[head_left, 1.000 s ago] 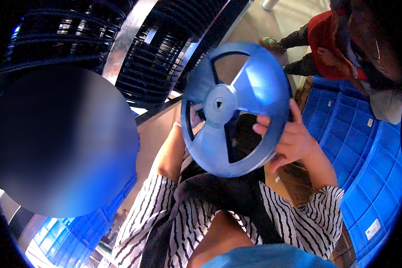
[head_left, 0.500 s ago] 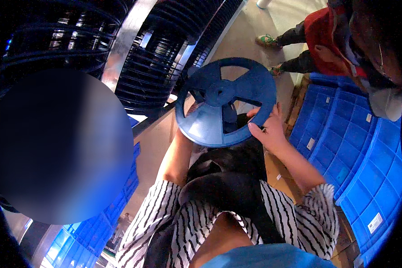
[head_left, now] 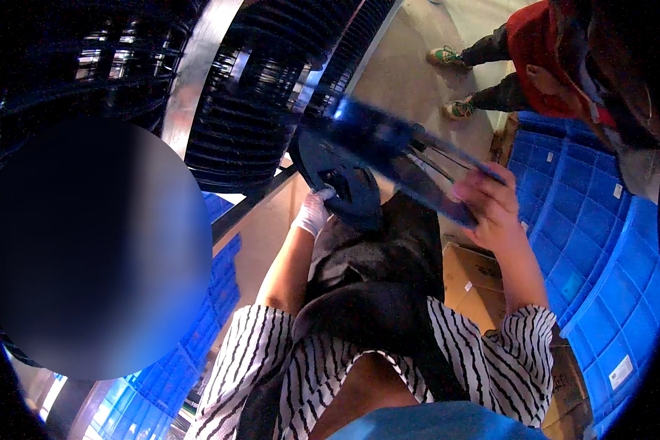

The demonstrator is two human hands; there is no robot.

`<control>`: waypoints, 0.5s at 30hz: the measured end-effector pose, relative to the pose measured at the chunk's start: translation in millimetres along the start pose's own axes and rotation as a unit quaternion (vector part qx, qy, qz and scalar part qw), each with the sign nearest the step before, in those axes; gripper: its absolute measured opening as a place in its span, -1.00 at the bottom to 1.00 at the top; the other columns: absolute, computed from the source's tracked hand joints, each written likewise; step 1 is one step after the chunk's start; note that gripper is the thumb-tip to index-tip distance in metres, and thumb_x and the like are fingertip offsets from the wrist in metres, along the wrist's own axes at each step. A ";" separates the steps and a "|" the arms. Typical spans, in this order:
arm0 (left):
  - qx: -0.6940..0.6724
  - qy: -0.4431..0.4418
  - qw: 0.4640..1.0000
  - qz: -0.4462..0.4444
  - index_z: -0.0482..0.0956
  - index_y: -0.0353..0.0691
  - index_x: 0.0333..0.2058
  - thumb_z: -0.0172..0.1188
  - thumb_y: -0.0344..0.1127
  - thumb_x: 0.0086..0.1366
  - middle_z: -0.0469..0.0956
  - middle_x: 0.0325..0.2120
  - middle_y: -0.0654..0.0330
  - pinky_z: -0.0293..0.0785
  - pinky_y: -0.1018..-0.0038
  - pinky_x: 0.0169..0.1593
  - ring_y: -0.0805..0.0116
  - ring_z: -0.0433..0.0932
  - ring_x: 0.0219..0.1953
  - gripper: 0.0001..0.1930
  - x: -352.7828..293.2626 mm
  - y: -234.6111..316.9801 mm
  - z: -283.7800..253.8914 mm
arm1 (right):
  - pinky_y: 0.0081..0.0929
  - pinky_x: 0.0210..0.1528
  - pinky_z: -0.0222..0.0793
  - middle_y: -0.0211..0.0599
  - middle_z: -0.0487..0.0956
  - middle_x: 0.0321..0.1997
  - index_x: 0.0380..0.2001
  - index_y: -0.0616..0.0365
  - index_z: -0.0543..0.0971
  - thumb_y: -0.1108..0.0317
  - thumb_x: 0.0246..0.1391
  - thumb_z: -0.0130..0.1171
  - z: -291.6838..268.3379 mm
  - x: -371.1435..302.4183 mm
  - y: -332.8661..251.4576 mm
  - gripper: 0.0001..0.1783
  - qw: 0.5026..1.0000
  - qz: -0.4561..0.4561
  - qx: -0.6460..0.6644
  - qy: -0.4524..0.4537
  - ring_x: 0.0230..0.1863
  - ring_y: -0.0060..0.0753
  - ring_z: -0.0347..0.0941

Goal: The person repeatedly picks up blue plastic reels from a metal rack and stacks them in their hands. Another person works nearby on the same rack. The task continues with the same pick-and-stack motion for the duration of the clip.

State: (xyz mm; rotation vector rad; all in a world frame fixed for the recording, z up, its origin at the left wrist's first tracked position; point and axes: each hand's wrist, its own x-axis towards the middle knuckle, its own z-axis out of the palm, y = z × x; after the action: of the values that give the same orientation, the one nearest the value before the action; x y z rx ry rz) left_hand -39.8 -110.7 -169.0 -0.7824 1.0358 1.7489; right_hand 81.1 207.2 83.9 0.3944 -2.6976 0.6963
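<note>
A blue plastic reel (head_left: 389, 150) shows edge-on and motion-blurred, tilted from upper left down to lower right. My right hand (head_left: 491, 202), bare, grips its lower right rim. My left hand (head_left: 314, 211), in a white glove, holds the hub of a second, darker reel (head_left: 341, 183) that sits just under the blue one. Both hands are raised in front of my chest, over a black garment. Racks packed with dark reels (head_left: 271, 88) fill the space just beyond.
Blue plastic crates (head_left: 587, 220) are stacked at the right, more blue crates (head_left: 213, 308) at the lower left. A cardboard box (head_left: 477, 282) sits under my right forearm. Another person in a red top (head_left: 543, 66) stands at the upper right on a bare floor.
The blue reel has swung from nearly face-on to edge-on and moved toward the rack. A second dark reel now shows at my left hand.
</note>
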 end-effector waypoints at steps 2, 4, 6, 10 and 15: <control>0.020 0.002 1.000 0.022 0.48 -0.20 -0.11 0.14 -0.54 0.07 0.52 -0.25 0.15 0.45 0.28 0.00 0.16 0.50 -0.16 -0.65 4.3 -7.7 -22.8 | -0.03 0.20 0.20 -0.24 0.47 0.07 -0.21 0.20 0.59 0.25 -0.22 0.29 17.4 22.8 2.3 -0.58 1.000 0.001 -0.007 0.014 0.15 -0.25 0.32; 0.011 0.008 1.000 0.025 0.48 -0.19 -0.11 0.14 -0.55 0.06 0.51 -0.25 0.16 0.45 0.27 -0.01 0.16 0.50 -0.17 -0.64 -2.0 -9.1 -16.6 | -0.07 0.15 0.24 -0.25 0.49 0.02 -0.26 0.21 0.59 0.34 -0.22 0.28 37.7 40.1 4.4 -0.65 0.999 0.024 -0.017 0.040 0.12 -0.23 0.35; 0.027 0.009 0.999 0.040 0.40 -0.03 -0.05 0.15 -0.53 0.07 0.48 -0.26 0.23 0.55 0.25 -0.13 0.21 0.50 -0.21 -0.56 -11.1 -6.2 0.9 | -0.15 0.06 0.29 -0.26 0.53 -0.06 -0.33 0.18 0.59 0.48 -0.20 0.27 57.9 55.5 8.8 -0.76 0.995 0.061 -0.018 0.077 0.04 -0.20 0.40; 0.035 0.015 0.999 0.038 0.46 -0.07 -0.21 0.17 -0.52 0.06 0.49 -0.31 0.26 0.54 0.27 -0.22 0.23 0.49 -0.28 -0.71 -11.9 -12.1 -18.2 | -0.17 0.03 0.33 -0.27 0.53 -0.05 -0.46 0.23 0.56 0.52 -0.22 0.26 101.3 81.8 29.6 -0.85 0.992 0.018 -0.027 0.122 0.04 -0.24 0.40; 0.008 -0.005 1.000 0.019 0.47 -0.08 -0.21 0.20 -0.52 0.08 0.48 -0.34 0.28 0.51 0.32 -0.22 0.29 0.49 -0.31 -0.72 -24.0 -9.1 -3.2 | -0.19 0.09 0.31 -0.26 0.52 -0.02 -0.42 0.23 0.57 0.37 -0.26 0.30 136.0 124.1 46.1 -0.75 0.991 -0.022 -0.049 0.126 0.10 -0.26 0.36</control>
State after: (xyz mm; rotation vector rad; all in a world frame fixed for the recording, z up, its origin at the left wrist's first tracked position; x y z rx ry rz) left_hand -22.4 -121.0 -152.9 -0.7474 1.0637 1.7720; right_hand -80.2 154.6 -1.1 0.3180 -2.4648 0.5581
